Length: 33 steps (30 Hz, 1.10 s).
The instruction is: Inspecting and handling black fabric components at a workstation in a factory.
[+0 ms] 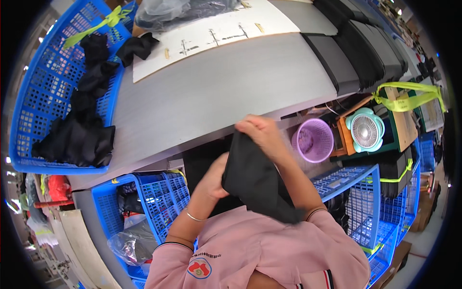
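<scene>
Both hands work one piece of black fabric [257, 180], held up in front of the grey table [216, 91], just off its near edge. Right hand [260, 132] pinches the top edge, fingers closed on the cloth. Left hand [214, 180] grips its left side lower down, partly hidden behind it. Judgement: keep the top pinch firm and draw the lower hand along the edge so the piece hangs flat, clear of the purple basket [314, 140] beside the table.

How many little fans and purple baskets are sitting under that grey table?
2: one mint-green fan and one round purple basket beside it, right of the person's right hand. More may be hidden below the grey table.
</scene>
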Available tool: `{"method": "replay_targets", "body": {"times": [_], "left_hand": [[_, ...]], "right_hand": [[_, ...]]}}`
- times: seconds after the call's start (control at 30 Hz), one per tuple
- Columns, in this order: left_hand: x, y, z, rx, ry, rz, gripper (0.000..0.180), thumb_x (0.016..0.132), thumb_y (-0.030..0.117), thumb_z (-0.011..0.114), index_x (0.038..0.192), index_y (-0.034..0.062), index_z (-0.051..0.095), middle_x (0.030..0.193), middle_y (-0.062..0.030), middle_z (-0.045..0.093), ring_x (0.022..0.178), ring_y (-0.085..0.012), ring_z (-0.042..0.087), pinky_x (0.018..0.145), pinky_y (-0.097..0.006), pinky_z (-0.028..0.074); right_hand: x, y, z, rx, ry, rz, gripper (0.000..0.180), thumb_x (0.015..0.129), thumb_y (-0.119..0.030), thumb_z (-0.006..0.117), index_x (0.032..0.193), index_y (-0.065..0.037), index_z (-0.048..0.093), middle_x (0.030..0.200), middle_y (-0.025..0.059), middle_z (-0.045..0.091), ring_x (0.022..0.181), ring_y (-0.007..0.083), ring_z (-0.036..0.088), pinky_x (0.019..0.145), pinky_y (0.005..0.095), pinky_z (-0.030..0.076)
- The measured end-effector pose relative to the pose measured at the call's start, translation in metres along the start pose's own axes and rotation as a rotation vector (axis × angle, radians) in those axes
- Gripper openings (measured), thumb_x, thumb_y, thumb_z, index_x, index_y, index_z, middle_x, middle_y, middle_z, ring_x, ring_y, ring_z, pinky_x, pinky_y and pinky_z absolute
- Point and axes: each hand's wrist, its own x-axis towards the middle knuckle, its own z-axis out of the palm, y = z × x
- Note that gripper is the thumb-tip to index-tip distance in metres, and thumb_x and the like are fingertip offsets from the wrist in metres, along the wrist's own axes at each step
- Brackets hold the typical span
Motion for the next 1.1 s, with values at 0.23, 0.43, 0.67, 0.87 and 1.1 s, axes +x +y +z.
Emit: {"method": "replay_targets", "body": {"times": [0.23,0.43,0.67,0.87,1.1], "left_hand": [[0.019,-0.042,0.006,-0.194,-0.351,-0.059,0.047,0.102,0.032,0.053,0.141,0.0054,0.046,0.142,-0.012,0.05,0.127,-0.023,0.052,0.107,-0.033,0.043],[0.062,-0.001,0.05,0.012,0.201,0.264,0.067,0.101,0.049,0.045,0.159,0.0228,0.022,0.164,-0.0058,0.023,0.148,-0.029,0.03,0.118,-0.047,0.025],[0.062,0.03,0.013,0.402,0.453,0.4,0.062,0.103,0.053,0.038,0.16,0.0297,0.024,0.167,0.0001,0.017,0.152,-0.0247,0.021,0.116,-0.051,0.023],[0.077,0.027,0.006,0.186,0.549,0.336,0.065,0.105,0.049,0.04,0.16,0.0187,0.024,0.167,-0.0001,0.019,0.152,-0.0208,0.02,0.119,-0.044,0.024],[0.037,0.013,-0.041,0.274,0.322,0.515,0.06,0.103,0.041,0.05,0.153,0.0095,0.036,0.16,-0.0089,0.031,0.146,-0.0197,0.034,0.118,-0.038,0.029]], "right_hand": [[-0.029,0.124,0.092,-0.079,-0.264,0.329,0.03,0.099,-0.034,0.061,0.095,-0.004,0.063,0.092,0.0025,0.06,0.088,0.0085,0.054,0.078,0.0276,0.044],[-0.074,0.168,0.074,-0.48,-0.082,-0.351,0.04,0.105,-0.027,0.049,0.134,0.0,0.051,0.133,0.0163,0.051,0.125,0.02,0.048,0.107,0.0336,0.038],[-0.061,0.043,-0.018,0.032,0.288,-0.143,0.021,0.098,-0.019,0.057,0.103,-0.001,0.066,0.104,0.0106,0.066,0.091,0.0175,0.063,0.085,0.0308,0.048],[-0.049,-0.004,-0.001,-0.336,-0.203,-0.218,0.017,0.088,-0.012,0.072,0.092,0.002,0.065,0.095,0.0081,0.063,0.096,0.0204,0.06,0.097,0.0347,0.045],[-0.057,-0.022,-0.018,0.178,-0.198,0.025,0.021,0.095,-0.016,0.069,0.103,0.003,0.068,0.096,-0.0024,0.064,0.092,0.0079,0.056,0.096,0.0265,0.042]]}}
